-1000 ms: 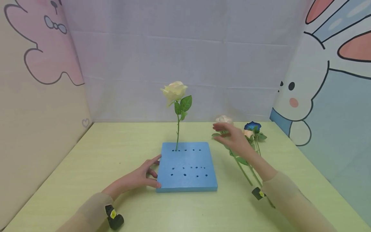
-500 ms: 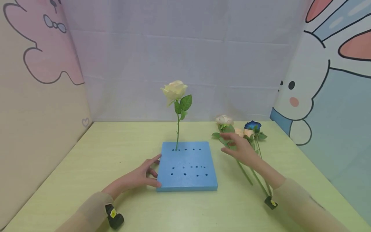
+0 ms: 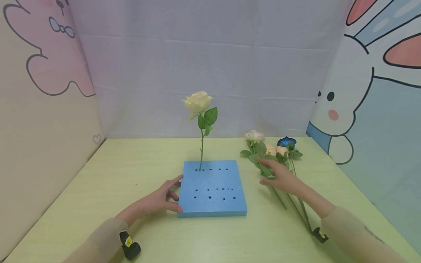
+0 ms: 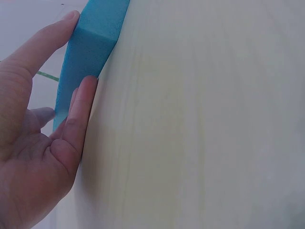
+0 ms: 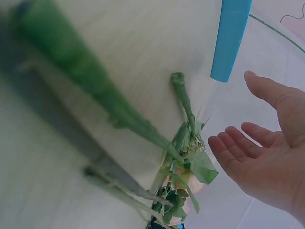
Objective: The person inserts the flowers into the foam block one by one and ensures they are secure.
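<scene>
My left hand (image 3: 161, 198) rests against the left side of a blue foam board (image 3: 215, 180) dotted with holes. Its fingertips and thumb touch the board's edge, which the left wrist view shows as a blue block (image 4: 90, 45). A cream rose (image 3: 197, 103) stands upright in a hole of the back row. My right hand (image 3: 282, 179) hovers over flowers lying on the right, with fingers extended and thumb apart. In the right wrist view, nothing lies between the fingers of this hand (image 5: 262, 152), and the green stems (image 5: 100, 88) lie beside it.
A pale pink rose (image 3: 254, 136), peach roses (image 3: 281, 150) and a blue rose (image 3: 287, 142) lie on the yellow-green table (image 3: 148, 160), stems toward the front right. A pale cloth (image 3: 158, 80) hangs behind, with cartoon-printed panels at both sides.
My right hand has moved back toward me and slightly right, from near the pale pink rose's head to above the stems and leaves. The left hand, board and upright cream rose have stayed put.
</scene>
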Motion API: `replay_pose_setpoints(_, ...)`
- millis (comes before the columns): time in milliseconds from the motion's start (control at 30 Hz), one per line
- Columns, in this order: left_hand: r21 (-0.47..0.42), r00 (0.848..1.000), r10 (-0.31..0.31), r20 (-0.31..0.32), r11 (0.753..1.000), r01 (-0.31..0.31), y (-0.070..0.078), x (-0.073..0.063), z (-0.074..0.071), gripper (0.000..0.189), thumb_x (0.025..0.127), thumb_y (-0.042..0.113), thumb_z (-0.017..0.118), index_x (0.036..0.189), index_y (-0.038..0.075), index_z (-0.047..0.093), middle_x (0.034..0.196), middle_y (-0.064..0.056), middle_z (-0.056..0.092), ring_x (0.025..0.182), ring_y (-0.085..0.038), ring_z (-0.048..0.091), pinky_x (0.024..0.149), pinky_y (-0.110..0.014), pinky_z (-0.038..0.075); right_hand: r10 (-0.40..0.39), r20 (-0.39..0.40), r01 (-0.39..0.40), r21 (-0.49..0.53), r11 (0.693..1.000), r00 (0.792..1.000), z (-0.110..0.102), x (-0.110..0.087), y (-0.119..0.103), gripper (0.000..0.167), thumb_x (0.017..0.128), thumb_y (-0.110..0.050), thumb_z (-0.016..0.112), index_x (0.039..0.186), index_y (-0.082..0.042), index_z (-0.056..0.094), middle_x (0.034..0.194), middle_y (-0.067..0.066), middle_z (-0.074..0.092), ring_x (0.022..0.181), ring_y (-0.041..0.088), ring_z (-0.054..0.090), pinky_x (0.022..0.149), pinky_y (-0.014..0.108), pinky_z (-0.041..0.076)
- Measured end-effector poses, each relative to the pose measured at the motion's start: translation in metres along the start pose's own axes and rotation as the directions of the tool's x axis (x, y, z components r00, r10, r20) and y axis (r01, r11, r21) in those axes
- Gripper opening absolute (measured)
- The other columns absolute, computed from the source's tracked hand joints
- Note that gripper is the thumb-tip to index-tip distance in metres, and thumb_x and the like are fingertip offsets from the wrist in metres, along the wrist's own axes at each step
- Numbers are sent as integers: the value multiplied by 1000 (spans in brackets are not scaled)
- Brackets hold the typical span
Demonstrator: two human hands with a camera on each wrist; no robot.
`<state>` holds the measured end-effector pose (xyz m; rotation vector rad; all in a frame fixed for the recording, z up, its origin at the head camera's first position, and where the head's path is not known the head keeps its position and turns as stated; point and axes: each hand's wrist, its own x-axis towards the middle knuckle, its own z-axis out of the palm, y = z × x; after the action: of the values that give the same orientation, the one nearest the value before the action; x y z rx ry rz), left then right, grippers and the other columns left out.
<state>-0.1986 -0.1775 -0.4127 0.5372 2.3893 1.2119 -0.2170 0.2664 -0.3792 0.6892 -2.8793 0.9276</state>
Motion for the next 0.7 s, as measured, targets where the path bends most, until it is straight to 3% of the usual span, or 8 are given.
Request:
replay_pose_setpoints(267, -4, 1000, 23, 10, 1000, -23, -1, 0, -1, 108, 82, 34, 81, 160, 24, 8, 156, -14, 25, 113, -19, 53, 94, -38, 41, 65, 64, -64, -13, 998, 996, -3, -5, 3, 68, 89, -18, 73, 142, 10, 41, 143, 30, 47, 121, 45, 54, 92, 47, 53)
replay_pose_setpoints(700, 4, 1000, 20, 4, 1000, -20, -2, 1, -1, 108, 81, 34, 81, 160, 24, 8, 156, -14, 26, 112, -19, 53, 93, -38, 41, 104, 157, -101, -29, 994, 982, -2, -9, 13, 69, 87, -15, 74, 142, 12, 41, 134, 32, 54, 115, 45, 60, 87, 46, 55)
